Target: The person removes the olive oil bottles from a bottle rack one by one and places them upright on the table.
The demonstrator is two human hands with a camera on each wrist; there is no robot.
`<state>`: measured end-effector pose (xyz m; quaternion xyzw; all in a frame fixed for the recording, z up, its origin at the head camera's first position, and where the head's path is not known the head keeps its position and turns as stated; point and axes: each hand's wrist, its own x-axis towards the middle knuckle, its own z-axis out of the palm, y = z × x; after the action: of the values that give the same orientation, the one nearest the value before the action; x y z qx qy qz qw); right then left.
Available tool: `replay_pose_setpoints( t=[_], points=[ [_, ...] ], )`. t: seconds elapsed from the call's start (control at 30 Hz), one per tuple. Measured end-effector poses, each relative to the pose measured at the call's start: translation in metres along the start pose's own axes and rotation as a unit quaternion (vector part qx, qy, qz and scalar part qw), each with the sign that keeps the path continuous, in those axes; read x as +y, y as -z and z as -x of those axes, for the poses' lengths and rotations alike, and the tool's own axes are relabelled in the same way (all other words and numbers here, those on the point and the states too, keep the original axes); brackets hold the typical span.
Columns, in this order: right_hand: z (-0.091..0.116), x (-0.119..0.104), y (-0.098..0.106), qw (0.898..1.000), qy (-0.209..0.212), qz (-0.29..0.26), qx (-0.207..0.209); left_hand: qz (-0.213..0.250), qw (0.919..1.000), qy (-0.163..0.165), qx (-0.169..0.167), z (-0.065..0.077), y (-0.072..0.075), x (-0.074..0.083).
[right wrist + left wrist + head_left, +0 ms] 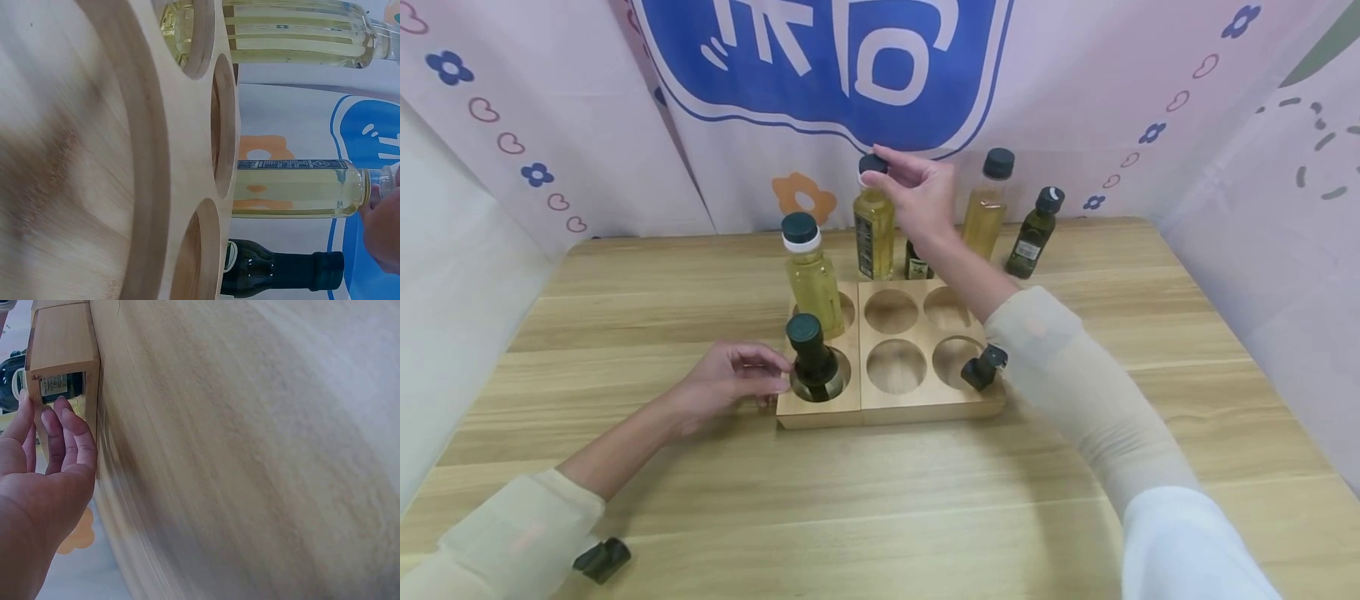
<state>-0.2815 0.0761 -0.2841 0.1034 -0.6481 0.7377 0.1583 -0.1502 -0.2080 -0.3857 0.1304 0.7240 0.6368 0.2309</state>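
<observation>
My right hand (927,200) pinches the dark cap of a clear glass oil bottle (866,218) with yellow oil, upright behind the wooden rack (895,412). In the right wrist view, fingertips are at the neck of that oil bottle (294,190). My left hand (718,387) is at the rack's left end, fingers relaxed and bent, the thumb tip at its edge in the left wrist view. Just beside it, a dark green bottle (808,346) sits in the front left hole. A yellow oil bottle (816,292) with a white-collared cap leans slightly in the hole behind.
Behind the rack stand a small dark bottle (917,263), partly hidden by the right arm, and another yellow oil bottle (985,217). Farther right is a small dark green bottle (1032,237). A printed cloth (737,167) hangs along the table's back edge.
</observation>
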Motion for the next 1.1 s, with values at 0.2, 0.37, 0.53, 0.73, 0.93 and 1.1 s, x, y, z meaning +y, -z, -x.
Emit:
replay_pose_setpoints(
  t=[0.2,0.37,0.53,0.73,0.93,1.1],
  points=[
    [-0.0014,-0.0001,-0.0016,1.000,-0.008,0.002,-0.001,-0.001,1.0000,-0.005,0.000,-0.0003,-0.0004,-0.0001],
    [-0.0031,0.0012,-0.0038,1.000,-0.022,-0.002,0.003,-0.006,1.0000,-0.007,0.001,0.0001,-0.0003,0.0001],
    [-0.0043,0.0030,-0.0063,1.000,-0.028,-0.010,0.005,-0.011,0.9999,-0.009,-0.001,0.0001,-0.0004,0.0002],
    [-0.0055,0.0052,-0.0081,1.000,-0.027,-0.002,0.002,-0.012,0.9999,-0.007,0.000,0.0001,-0.0002,0.0004],
    [-0.0059,0.0071,-0.0088,1.000,-0.028,0.001,0.001,-0.014,0.9999,-0.008,0.000,0.0005,-0.0001,0.0003],
    [-0.0061,0.0076,-0.0082,1.000,-0.024,0.001,-0.001,-0.017,0.9998,-0.003,0.004,0.0003,-0.0003,0.0005]
  ],
)
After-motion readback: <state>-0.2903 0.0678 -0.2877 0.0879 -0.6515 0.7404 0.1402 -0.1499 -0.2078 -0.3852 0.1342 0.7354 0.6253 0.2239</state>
